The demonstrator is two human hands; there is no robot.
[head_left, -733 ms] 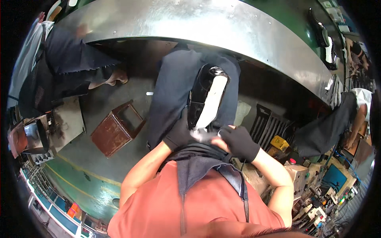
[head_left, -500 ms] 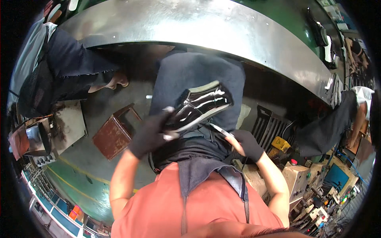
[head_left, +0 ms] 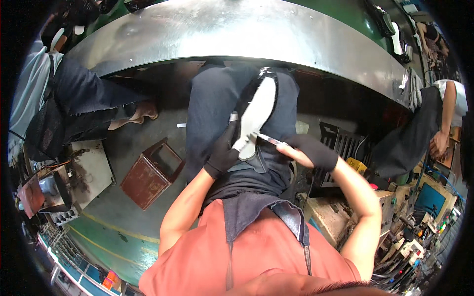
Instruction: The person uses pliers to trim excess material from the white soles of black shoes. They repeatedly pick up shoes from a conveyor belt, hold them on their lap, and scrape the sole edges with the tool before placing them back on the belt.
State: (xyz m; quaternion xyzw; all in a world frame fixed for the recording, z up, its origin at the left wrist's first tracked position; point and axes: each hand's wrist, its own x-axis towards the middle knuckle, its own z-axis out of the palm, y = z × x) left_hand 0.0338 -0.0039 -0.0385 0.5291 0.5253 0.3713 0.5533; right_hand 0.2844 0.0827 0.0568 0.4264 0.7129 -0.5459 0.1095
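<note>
Left hand (head_left: 224,150) grips the shoe (head_left: 259,106) at eight o'clock, seemingly for steadiness; right hand (head_left: 312,151), at four, pinches a tool (head_left: 269,139). Thighs (head_left: 210,106) likely brace the shoe.

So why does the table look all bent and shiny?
Head view: the metal table has a bowed edge, likely from the fisheye lens; glare whitens its middle, and dark shadow lies underneath. Head view again: the shoe has a glinting toe.

Sweeping right across the top, a shiny metal counter (head_left: 227,37)! Down left, a brown stool (head_left: 143,183) on the greenish floor (head_left: 98,246), a co-worker's dark trousers (head_left: 86,91) beyond it; over right, cluttered machines (head_left: 409,249) crowding in!
</note>
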